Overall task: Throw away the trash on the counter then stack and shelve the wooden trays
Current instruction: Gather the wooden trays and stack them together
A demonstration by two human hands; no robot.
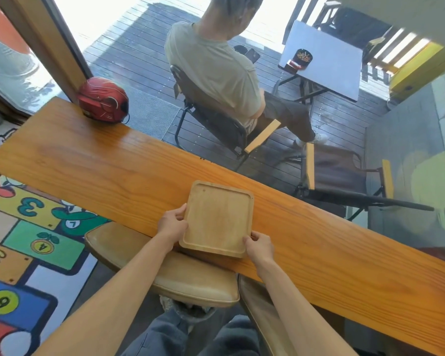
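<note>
Head view: wooden tray (pixel 217 219) lies flat at the near edge of the long wooden counter (pixel 108 170), its near corner overhanging the edge a bit; left hand (pixel 171 224) has fingers clamped on the tray's left rim, right hand (pixel 260 246) has fingers clamped on its near right corner. Red helmet (pixel 103 104) sits at the counter's far left end, well apart from the tray. Padded stool (pixel 162 265) stands just under the counter's near edge, below the tray; behind the glass a person sits on a folding chair (pixel 216 124).

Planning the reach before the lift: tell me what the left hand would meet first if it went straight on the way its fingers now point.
The left hand points up and right, already gripping the wooden tray at its left edge, so the tray itself is met first. Beyond it lies bare counter; depth there is hard to judge.
</note>
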